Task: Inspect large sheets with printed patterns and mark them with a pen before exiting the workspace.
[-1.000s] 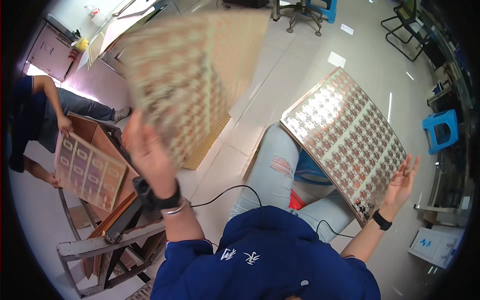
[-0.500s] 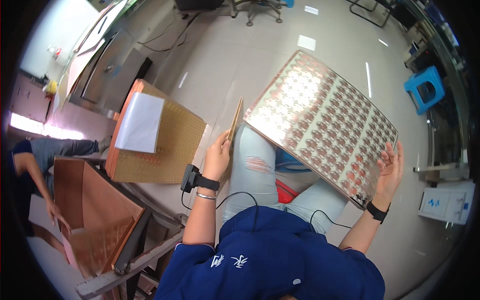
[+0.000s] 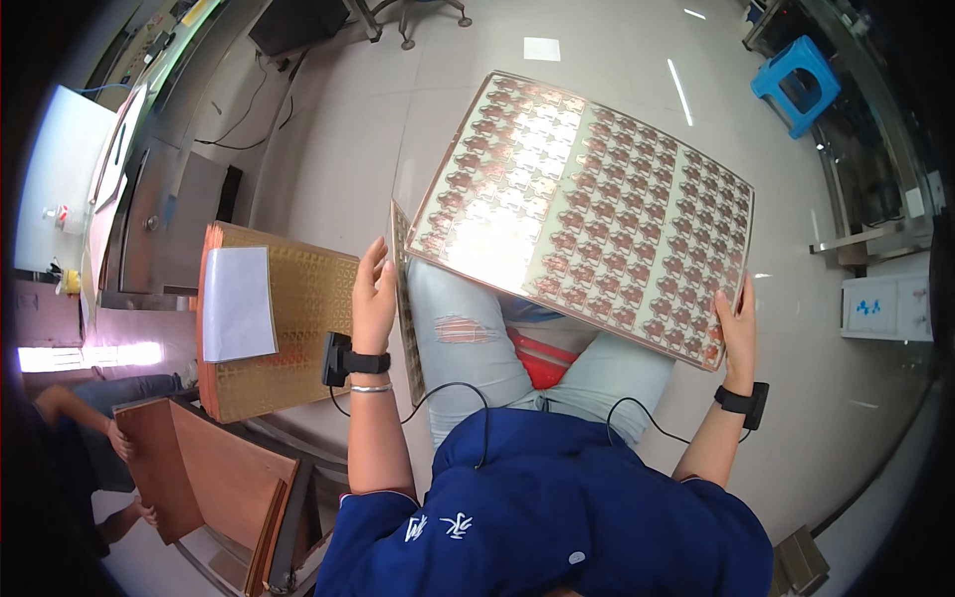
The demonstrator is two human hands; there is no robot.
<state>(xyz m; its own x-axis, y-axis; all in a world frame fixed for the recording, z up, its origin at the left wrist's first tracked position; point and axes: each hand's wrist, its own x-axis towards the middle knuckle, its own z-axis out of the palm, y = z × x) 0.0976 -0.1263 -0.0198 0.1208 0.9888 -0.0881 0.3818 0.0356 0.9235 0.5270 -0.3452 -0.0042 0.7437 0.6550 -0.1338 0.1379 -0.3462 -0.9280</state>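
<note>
Put down that second sheet, looks like: a second ago raised high in the left hand (image 3: 373,298), now gone from it, probably onto the stack of gold panels (image 3: 288,328) at the left, under a white paper (image 3: 237,303). Left fingers now curled on the edge of a thin panel (image 3: 406,298) standing on edge against the knee. Right hand (image 3: 738,323) clamped on the lower right corner of the big copper-patterned panel (image 3: 587,209), lying tilted across the lap. Only one sheet up for looking over now.

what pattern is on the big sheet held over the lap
Rows of small repeated copper-coloured shapes on a pale shiny sheet, clearest in the head view.
</note>
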